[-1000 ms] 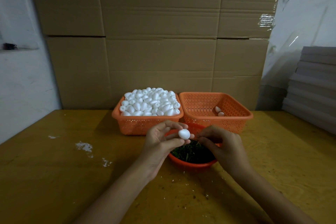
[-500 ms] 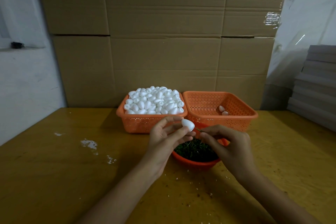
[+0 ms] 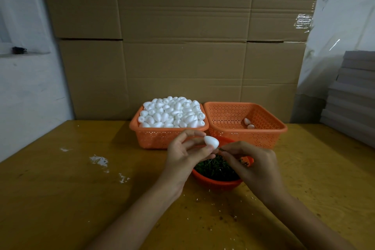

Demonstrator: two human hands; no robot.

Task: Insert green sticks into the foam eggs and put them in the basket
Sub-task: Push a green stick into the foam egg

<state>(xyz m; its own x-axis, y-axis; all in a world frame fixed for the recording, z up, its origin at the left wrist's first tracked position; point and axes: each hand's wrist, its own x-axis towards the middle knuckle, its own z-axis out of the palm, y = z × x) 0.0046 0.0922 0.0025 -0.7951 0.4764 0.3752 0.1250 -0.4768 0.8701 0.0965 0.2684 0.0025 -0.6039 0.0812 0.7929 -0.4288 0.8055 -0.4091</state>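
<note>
My left hand [image 3: 183,153] pinches a white foam egg [image 3: 211,141] above the round orange bowl [image 3: 215,181] of green sticks [image 3: 215,168]. My right hand [image 3: 254,163] pinches a thin green stick [image 3: 220,149] whose tip touches the egg's right end. Behind stand two orange baskets. The left basket [image 3: 162,138] is heaped with foam eggs [image 3: 172,111]. The right basket [image 3: 263,134] holds two eggs [image 3: 248,123] on its floor.
The yellow wooden table [image 3: 71,189] carries white foam crumbs [image 3: 99,160] at the left and small debris near the bowl. A cardboard wall [image 3: 182,46] rises behind the baskets. Grey stacked sheets [image 3: 353,91] sit at the right edge.
The egg has been turned from round-end-on to sideways and lifted slightly. My right hand has brought the green stick's tip up against the egg's end.
</note>
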